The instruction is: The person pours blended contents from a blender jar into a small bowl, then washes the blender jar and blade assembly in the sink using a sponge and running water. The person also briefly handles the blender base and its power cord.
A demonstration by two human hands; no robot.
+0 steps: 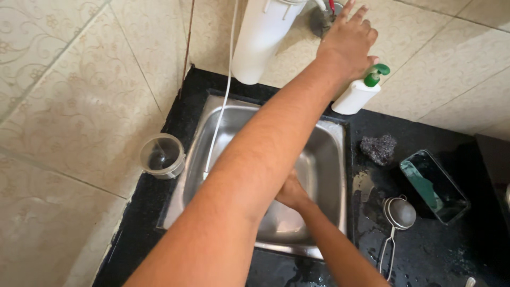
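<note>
Sink [329,154] of stainless steel, set into black counter [425,250] in corner of tiled wall [79,106]. Left hand [348,40]: raised across basin to wall above far rim, back toward camera, fingers spread and extended, fingertips at metal tap fitting [321,18]; cannot tell whether touching or gripping, fitting largely covered by hand. Thumb just above green pump of white soap dispenser [358,93], which stands tilted in view at back right corner of basin, against wall. Right hand [291,192]: down inside basin near bottom, mostly hidden behind left forearm; cannot tell whether spread, closed or holding anything. White cylindrical filter housing [263,37] mounted on wall left of fitting, lower end hanging above back rim. Thin white hose [226,95] running down wall from above, beside housing, into left part of basin. Clear round plastic container [162,155] on counter just beside left rim, upright, open top. Right of basin, on wet counter: dark metal scrubber [379,148] near back; dark glossy phone [434,185] lying flat, screen up, well apart from rim; small wire-mesh strainer [399,213] in front of phone, handle pointing toward camera. Water patches visible on counter between basin and strainer.
</note>
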